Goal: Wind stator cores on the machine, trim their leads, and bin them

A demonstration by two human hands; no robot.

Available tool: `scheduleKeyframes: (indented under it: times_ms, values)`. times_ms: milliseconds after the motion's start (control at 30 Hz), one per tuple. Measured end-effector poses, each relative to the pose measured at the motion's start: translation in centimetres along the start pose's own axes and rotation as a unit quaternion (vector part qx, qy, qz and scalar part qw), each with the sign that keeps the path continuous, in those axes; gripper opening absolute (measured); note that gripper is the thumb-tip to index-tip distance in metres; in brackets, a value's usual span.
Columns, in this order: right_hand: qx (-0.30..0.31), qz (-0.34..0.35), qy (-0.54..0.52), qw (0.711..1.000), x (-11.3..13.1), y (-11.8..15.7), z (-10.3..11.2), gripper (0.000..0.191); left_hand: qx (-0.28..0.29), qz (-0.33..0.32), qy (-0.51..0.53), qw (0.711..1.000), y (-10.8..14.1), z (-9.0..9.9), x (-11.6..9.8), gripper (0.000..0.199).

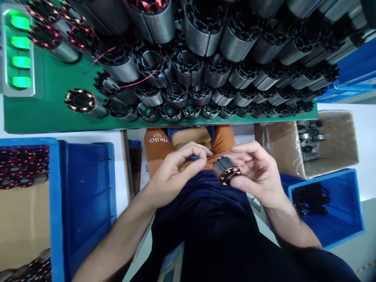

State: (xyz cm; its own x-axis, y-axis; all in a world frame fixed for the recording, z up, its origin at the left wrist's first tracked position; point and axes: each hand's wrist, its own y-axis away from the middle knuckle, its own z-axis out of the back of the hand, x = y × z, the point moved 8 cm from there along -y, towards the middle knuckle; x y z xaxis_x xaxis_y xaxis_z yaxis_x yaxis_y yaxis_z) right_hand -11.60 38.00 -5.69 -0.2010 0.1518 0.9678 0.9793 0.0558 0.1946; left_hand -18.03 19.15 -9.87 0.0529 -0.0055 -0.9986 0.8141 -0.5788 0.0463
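A metal motor stator (226, 170) with copper windings at its lower end is held over my lap. My right hand (258, 168) grips it from the right, thumb below and fingers curled behind it. My left hand (182, 166) is to the left of the stator, apart from it, with thumb and fingertips bent close together; whether anything small is between them cannot be made out. Beyond the hands, rows of stators (188, 68) stand on the green table (58, 124), and one with copper windings (85, 102) lies tilted near its front edge.
Four green lights (21, 62) glow at the back left. Blue bins (88, 196) with red-wound stators stand at left. On the right are a plastic-lined box (335, 156) of metal parts and a blue bin (343, 211) of black parts.
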Motion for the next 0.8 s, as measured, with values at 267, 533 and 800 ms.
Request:
scheduleKeyframes:
  times_ms: [267, 533, 800]
  values:
    - [0.008, 0.003, -0.006, 1.0, 1.0, -0.5, -0.8, 0.055, -0.125, -0.18, -0.191, 0.957, 2.3, 1.2, -4.9, 0.075]
    - [0.026, 0.073, 0.114, 0.99, 1.3, -0.6, -1.2, 0.053, -0.073, -0.223, -0.299, 0.925, 2.9, -1.3, -8.3, 0.063]
    - [-0.152, 0.122, 0.086, 0.977, 2.4, -0.2, 2.7, 0.014, -0.145, -0.228, -0.279, 0.921, 3.3, -0.4, -7.5, 0.033]
